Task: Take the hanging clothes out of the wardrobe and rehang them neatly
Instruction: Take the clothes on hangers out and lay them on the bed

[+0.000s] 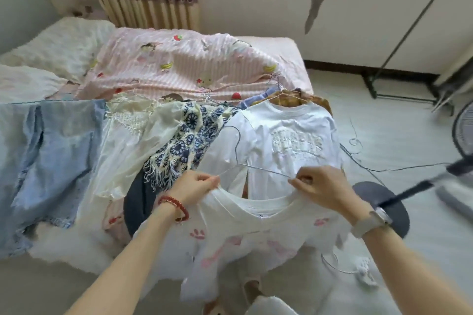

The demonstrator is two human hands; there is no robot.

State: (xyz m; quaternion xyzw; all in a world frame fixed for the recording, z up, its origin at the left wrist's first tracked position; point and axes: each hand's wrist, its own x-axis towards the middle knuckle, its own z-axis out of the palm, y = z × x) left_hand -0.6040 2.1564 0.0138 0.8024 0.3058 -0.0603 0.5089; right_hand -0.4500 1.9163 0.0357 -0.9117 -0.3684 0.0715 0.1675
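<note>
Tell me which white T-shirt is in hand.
The white T-shirt with pink prints, nearest the camera: left hand and right hand pinch its neckline. The embossed white T-shirt lies on the bed.

- A bed is carrying a pink striped quilt printed with fruit and a fluffy white blanket at its far left.
- Clothes are lying in a row across the near edge: a light blue garment, a cream sheer top, a blue-and-white patterned scarf, and a white T-shirt on a wire hanger.
- The pale floor is carrying a fan's round dark base and loose cables.
</note>
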